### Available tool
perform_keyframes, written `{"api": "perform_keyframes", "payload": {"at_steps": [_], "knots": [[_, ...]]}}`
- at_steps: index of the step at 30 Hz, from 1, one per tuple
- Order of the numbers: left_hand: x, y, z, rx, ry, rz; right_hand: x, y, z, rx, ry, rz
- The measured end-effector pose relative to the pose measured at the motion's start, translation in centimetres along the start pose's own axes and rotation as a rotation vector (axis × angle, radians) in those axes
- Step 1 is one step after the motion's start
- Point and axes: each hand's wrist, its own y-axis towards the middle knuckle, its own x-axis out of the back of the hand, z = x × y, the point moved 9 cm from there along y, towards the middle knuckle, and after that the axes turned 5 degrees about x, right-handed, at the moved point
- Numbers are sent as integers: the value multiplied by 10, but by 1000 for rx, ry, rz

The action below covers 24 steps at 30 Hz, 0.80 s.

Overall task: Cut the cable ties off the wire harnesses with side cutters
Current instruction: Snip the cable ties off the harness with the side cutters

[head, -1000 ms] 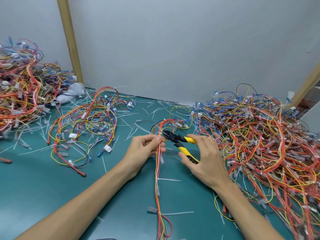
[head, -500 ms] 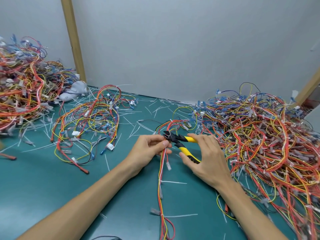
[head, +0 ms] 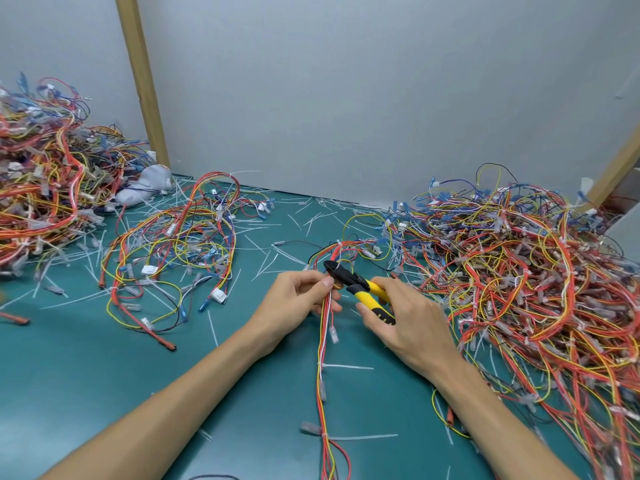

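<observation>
Head view puts the thin bundle of red, yellow and white wires (head: 325, 344) dead centre on the green mat (head: 86, 375), its long axis running from six o'clock up to twelve, where it fans into a knot of red leads just past my hands. Two white plastic cable ties (head: 346, 367) cross it lower down, tails pointing to three o'clock, and I judge those not yet cut.

My left hand (head: 298, 303) pinches the bundle at its upper end, thumb and forefinger closed on the wires. The yellow-handled side cutters with black jaws (head: 360, 289) come in from four o'clock, their nose pointing to ten o'clock and meeting the bundle right at my left fingertips (head: 327, 282). The jaws look nearly shut around something there; whether a tie sits between them I cannot tell, it is too small. My right hand (head: 405, 317) is wrapped around the handles, fingers curled and squeezing.

So the cut point lies directly above the left pinch, with the blades crossing the wires at a slant. I would watch that only the tie is bitten, not a lead.

Further out, a loose harness (head: 173, 254) lies at ten o'clock, a large tangled heap (head: 519, 271) at two to four o'clock, and another pile (head: 41, 188) at nine.
</observation>
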Motion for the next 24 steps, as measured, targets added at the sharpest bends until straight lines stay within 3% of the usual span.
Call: {"api": "perform_keyframes", "payload": {"at_steps": [9,13,17,24], "knots": [[4,0,4,53,5,-151,1,-1,11,48,25,-2],[16,6,5,65,48,-262,19,0,28,64,165,-184],[13,4,2,32,-24,-199,14,0,40,102,95,-136],[8,0,-3,1,-30,-139,4,0,6,-52,16,-53]]}}
